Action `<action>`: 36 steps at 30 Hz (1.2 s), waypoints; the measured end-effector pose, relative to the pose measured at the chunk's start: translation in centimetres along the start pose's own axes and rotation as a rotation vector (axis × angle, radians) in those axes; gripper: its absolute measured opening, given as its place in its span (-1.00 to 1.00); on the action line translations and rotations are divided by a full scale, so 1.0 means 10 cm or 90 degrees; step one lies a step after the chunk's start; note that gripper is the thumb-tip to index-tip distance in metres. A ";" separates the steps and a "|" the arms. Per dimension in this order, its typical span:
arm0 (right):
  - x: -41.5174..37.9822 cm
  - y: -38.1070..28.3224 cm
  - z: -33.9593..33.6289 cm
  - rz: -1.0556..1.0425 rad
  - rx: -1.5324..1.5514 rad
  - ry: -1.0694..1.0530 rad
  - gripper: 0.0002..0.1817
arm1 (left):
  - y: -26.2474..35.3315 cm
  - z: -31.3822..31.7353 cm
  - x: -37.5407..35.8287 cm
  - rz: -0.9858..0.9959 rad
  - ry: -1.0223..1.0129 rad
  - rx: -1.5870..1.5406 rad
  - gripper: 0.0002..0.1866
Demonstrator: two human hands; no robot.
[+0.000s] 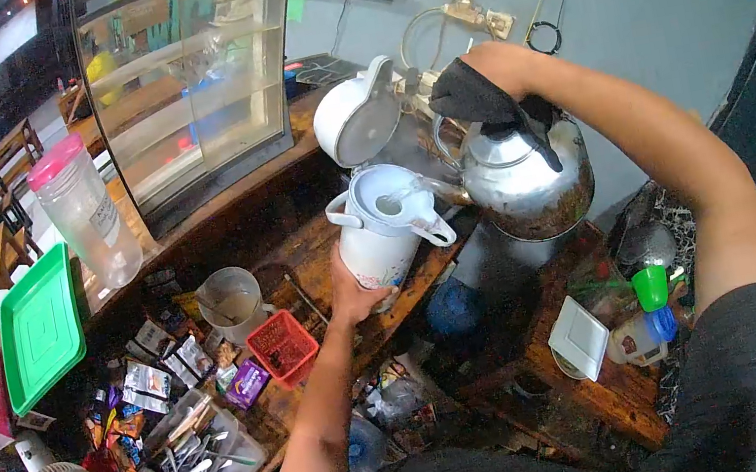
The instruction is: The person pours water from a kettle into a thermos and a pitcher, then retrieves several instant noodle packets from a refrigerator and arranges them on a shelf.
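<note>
A dented metal kettle (518, 177) hangs tilted at the right, with my right hand (498, 68) closed on its handle through a black cloth (473, 98). Its spout points left, over the mouth of a white thermos jug (373, 252), and water runs from it into the opening with some steam. The jug stands on the wooden counter with its round white lid (357, 121) swung up and back. Around the jug's lower side wraps my left hand (355, 290), fingers closed on it. The kettle's handle is mostly hidden by the cloth.
Left along the counter are a red basket (283, 348), a plastic pitcher (235, 305), a cutlery bin (201, 465), a green tray (41, 327) and a pink-lidded jar (90, 219). A glass display case (195, 97) stands behind. Below right is a wooden surface (615, 396) holding a green cup (651, 288).
</note>
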State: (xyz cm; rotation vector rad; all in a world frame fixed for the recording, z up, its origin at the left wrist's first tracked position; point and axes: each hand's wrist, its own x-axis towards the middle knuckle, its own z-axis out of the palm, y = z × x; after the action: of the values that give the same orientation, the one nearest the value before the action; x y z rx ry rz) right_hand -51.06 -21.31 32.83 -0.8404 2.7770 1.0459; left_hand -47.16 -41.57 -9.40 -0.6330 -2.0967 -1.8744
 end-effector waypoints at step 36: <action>-0.04 -0.11 -0.17 0.022 0.030 0.014 -0.62 | 0.12 0.00 0.00 0.021 0.013 -0.030 0.25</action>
State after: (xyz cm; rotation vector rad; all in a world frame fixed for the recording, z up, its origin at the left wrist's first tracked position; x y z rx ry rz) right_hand -49.95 -22.85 33.54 -0.8062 2.8328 0.9773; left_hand -46.57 -41.52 -8.34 -0.6527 -2.0232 -1.9084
